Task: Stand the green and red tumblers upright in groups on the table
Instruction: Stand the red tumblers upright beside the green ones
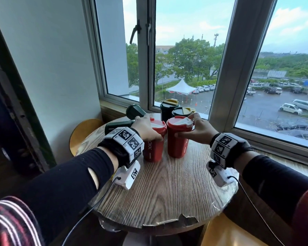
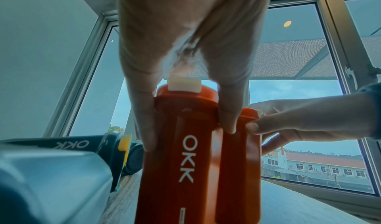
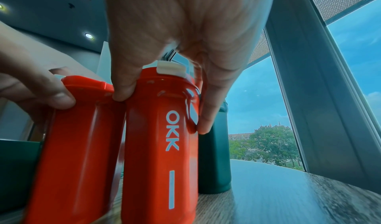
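2 red tumblers, frame centre, upright on bench (image 1: pixel 167 192): left hand (image 1: pixel 146 127) grips left red tumbler (image 1: pixel 154 144); right hand (image 1: pixel 196 129) grips right red tumbler (image 1: pixel 177 139). Behind: 2 green tumblers upright (image 1: pixel 168 109), apparently 2 lying (image 1: pixel 134 111).

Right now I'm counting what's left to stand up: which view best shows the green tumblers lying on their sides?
The head view: two green tumblers lie on the table, behind the left hand. The left wrist view catches one side-on, plus the other's base. The right wrist view shows only a dark green edge.
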